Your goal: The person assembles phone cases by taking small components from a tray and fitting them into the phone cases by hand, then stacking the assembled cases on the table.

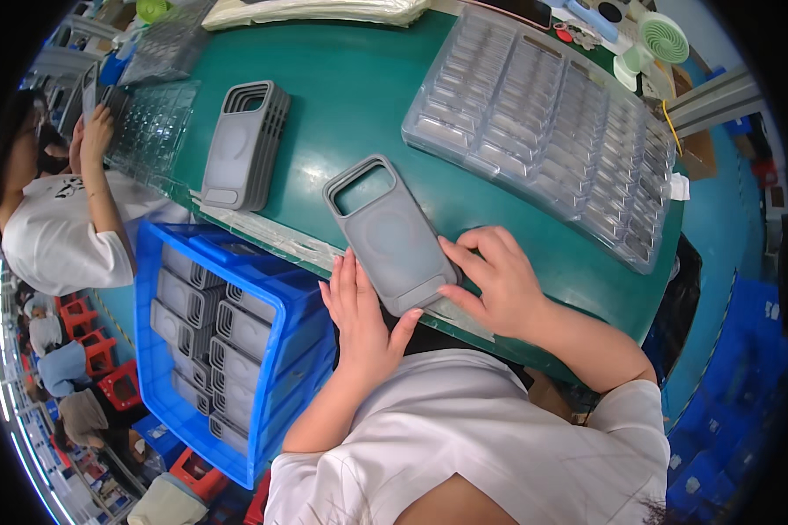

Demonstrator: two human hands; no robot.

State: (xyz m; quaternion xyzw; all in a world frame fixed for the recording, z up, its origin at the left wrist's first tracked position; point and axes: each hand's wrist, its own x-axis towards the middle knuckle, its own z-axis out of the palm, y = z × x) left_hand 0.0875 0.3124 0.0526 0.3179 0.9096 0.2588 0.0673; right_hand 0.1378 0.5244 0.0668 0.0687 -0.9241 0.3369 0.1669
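Observation:
A grey phone case point(387, 236) with a large camera cutout and a faint ring on its back lies tilted between my hands, over the green table's near edge. My left hand point(359, 324) has its fingers along the case's lower left side, and its thumb touches the bottom end. On the lower right side, my right hand point(499, 280) grips the case's edge with thumb and forefinger. Farther left on the table stands a neat stack of like grey phone cases point(243, 149). What lies beneath the held case is hidden.
Clear plastic trays point(543, 131) with rows of compartments cover the table's right side. A blue crate point(267, 367) of grey cases stands at the left, below the table edge. A small green fan point(661, 39) is at the far right. Another person point(70, 210) works at far left.

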